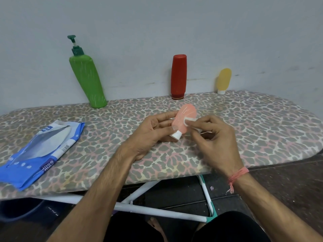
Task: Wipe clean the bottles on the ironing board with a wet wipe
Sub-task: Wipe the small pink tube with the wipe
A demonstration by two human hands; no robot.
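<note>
Both forearms reach in from the bottom edge toward the middle of the ironing board (262, 130). Left hand (152, 135) curls around the lower end of a small pink bottle (183, 119), holding it tilted with its white cap (176, 135) pointing down toward the person. Right hand (215, 137) pinches a folded wet wipe (189, 120) and presses it against the bottle's right side.

Trouble would most likely come from the grip: the bottle is held only near its cap, so a firm wiping stroke higher up could lever it out of the fingers, more so once the plastic is wet. Squeezing the soft body to steady it might also force the cap open.

A green pump bottle (87, 79), a red bottle (178, 77) and a yellow bottle (224, 80) stand along the wall at the back; all look top-heavy, and a careless reach could tip any of them. A blue wipe pack (40, 154) lies on the left, its flap seemingly open, so the remaining wipes may dry.
</note>
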